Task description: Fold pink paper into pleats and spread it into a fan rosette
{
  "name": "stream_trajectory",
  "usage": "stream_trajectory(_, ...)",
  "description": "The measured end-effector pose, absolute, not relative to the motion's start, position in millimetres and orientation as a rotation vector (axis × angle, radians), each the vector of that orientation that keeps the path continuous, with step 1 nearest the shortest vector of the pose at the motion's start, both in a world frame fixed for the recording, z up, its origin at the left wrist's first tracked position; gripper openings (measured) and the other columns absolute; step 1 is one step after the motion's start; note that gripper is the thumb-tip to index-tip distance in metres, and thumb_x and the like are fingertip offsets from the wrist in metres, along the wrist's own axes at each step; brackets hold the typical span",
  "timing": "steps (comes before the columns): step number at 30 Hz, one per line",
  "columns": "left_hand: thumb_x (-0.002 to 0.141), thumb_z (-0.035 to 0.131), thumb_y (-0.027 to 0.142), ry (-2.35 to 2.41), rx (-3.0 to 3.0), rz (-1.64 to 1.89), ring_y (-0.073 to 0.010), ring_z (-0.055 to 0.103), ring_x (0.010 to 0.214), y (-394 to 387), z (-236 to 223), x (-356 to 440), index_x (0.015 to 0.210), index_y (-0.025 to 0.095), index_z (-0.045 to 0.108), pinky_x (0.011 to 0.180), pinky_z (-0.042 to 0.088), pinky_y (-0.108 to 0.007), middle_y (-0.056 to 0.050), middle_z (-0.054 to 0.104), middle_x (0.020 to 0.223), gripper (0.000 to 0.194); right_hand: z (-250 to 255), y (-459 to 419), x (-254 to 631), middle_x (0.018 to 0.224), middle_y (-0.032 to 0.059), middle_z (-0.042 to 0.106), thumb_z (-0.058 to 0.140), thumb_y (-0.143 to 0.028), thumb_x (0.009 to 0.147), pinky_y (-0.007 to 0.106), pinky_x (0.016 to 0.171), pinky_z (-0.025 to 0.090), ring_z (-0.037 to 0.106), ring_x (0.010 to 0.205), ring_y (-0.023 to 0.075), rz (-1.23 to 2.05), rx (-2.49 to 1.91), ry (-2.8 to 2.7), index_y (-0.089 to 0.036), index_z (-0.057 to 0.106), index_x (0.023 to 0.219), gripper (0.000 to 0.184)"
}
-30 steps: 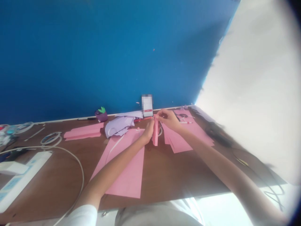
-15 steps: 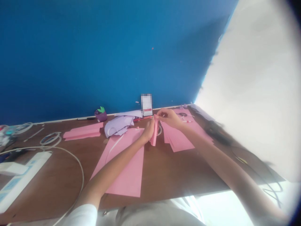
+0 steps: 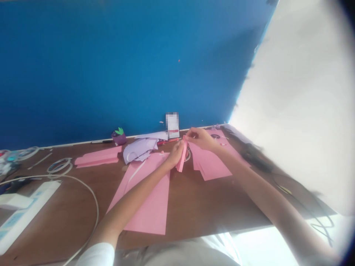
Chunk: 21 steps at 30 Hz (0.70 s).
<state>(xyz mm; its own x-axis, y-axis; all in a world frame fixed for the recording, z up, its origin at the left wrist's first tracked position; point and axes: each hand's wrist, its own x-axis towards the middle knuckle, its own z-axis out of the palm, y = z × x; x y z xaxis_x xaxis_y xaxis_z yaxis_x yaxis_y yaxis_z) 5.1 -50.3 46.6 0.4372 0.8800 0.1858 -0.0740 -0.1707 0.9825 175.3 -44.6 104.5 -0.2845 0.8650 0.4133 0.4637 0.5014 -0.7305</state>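
Observation:
Both of my hands hold a folded strip of pink paper (image 3: pixel 182 158) upright above the brown table (image 3: pixel 199 199), near its far edge. My left hand (image 3: pixel 174 153) grips the strip along its left side. My right hand (image 3: pixel 200 138) pinches its top end. A large pink sheet (image 3: pixel 145 194) lies flat under my left forearm. More pink sheets (image 3: pixel 210 162) lie stacked under my right wrist.
A folded pink sheet (image 3: pixel 97 157), crumpled lilac paper (image 3: pixel 140 147) and a small purple pot (image 3: pixel 119 136) lie at the back by the blue wall. A white power strip (image 3: pixel 22 212) with its cable, tape rolls (image 3: pixel 59 164) and black cables (image 3: pixel 257 159) line the sides.
The pink strip's lower end has swung slightly to the left and my hands have stayed in place. The view has shifted a little.

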Motion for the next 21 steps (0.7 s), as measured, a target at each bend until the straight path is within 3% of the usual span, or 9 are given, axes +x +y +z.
stream_trajectory(17,0.084,0.043,0.071,0.763,1.43,0.944,-0.0063,0.038,0.043,-49.1,47.4,6.4,0.088,0.018,0.051,0.041,0.029,-0.018,0.006,0.041,0.054,0.054,110.7,-48.9,175.2,0.077,0.003,0.068,0.057,-0.04,0.088,0.027,0.062,0.044,0.06,0.067,0.0145,0.56,-1.052,-2.001,-0.019,0.063,0.084,0.022)
stream_trajectory(21,0.085,0.045,0.07,0.784,1.429,0.95,-0.0062,0.04,0.043,-48.3,45.5,6.7,0.087,0.018,0.052,0.041,0.029,-0.019,0.005,0.042,0.055,0.053,109.7,-49.1,174.1,0.08,0.0036,0.069,0.058,-0.031,0.086,0.027,0.062,0.045,0.062,0.069,0.015,0.549,-1.052,-2.059,-0.019,0.064,0.083,0.014)
